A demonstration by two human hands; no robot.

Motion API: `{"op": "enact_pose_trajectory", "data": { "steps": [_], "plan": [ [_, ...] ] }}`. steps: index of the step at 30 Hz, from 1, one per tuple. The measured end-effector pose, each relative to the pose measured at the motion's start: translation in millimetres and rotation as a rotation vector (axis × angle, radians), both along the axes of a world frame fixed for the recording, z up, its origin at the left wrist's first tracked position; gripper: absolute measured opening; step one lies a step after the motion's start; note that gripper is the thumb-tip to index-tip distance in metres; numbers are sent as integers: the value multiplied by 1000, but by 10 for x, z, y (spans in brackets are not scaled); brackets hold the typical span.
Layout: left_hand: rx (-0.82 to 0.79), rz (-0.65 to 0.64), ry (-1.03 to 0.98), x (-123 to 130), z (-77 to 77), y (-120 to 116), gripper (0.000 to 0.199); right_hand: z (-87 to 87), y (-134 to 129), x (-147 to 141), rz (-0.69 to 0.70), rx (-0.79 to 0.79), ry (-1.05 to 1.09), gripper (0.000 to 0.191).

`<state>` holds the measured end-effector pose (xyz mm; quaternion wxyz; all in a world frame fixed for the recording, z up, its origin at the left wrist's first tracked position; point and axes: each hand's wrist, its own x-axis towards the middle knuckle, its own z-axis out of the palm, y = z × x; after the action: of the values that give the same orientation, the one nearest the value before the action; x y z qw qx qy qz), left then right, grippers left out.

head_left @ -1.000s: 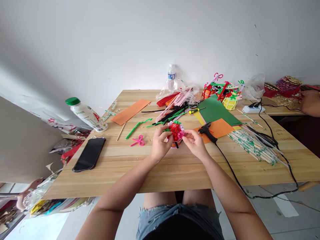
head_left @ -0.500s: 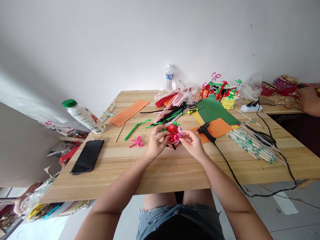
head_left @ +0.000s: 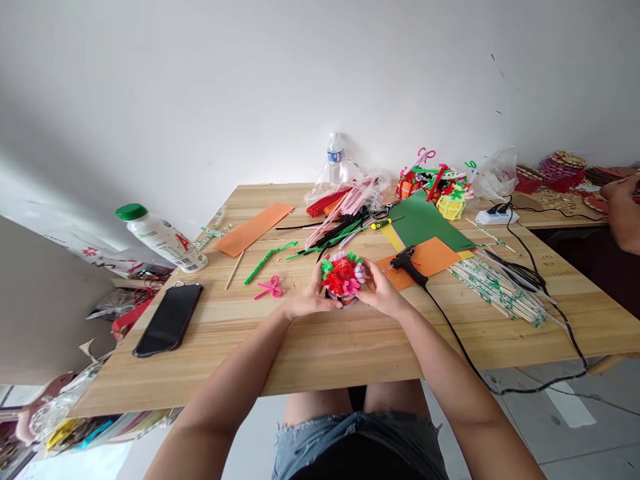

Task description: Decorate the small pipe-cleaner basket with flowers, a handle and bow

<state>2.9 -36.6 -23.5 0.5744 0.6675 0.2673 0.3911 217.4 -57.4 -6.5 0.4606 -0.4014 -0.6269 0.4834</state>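
Between my two hands sits a small pipe-cleaner flower basket [head_left: 345, 275], topped with red, pink, lilac and green fuzzy blooms. My left hand [head_left: 316, 292] wraps its left side, thumb low at the front. On the other side my right hand [head_left: 381, 291] closes round it, fingers partly behind the flowers. To the left lie a pink pipe-cleaner bow [head_left: 269, 288] and a green coiled pipe cleaner [head_left: 262, 265]. A black glue gun [head_left: 410, 265] rests right of my right hand on an orange sheet [head_left: 440, 256].
Bundled pipe cleaners [head_left: 345, 213], a yellow screwdriver [head_left: 381, 225], a green sheet [head_left: 430, 223] and finished baskets [head_left: 451, 203] lie behind. Wrapped sticks [head_left: 500, 290] and a power strip [head_left: 497, 216] are right; a phone [head_left: 169, 320] and bottle [head_left: 163, 240] left. A co-worker's hand [head_left: 623, 207] shows far right.
My fingers have moved from pinching at the flowers to cupping the basket's sides. The flower top now shows more fully, and the view has shifted slightly.
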Motion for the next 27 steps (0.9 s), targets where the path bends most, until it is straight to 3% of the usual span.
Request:
{"op": "enact_pose_trajectory", "data": {
  "steps": [3, 8, 18, 22, 27],
  "plan": [
    [11, 85, 5, 31, -36, -8, 117, 32, -44, 1, -5, 69, -82, 79],
    [-30, 141, -40, -16, -58, 116, 113, 36, -41, -6, -135, 145, -199, 62],
    [-123, -23, -31, -115, 34, 143, 99, -30, 29, 6, -131, 33, -79, 46],
    [-105, -126, 22, -215, 98, 190, 82, -39, 53, 50, -84, 10, -40, 52],
    [-61, -143, 24, -172, 92, 200, 55, -100, 109, 102, -9, -26, -71, 39]
  ]
}}
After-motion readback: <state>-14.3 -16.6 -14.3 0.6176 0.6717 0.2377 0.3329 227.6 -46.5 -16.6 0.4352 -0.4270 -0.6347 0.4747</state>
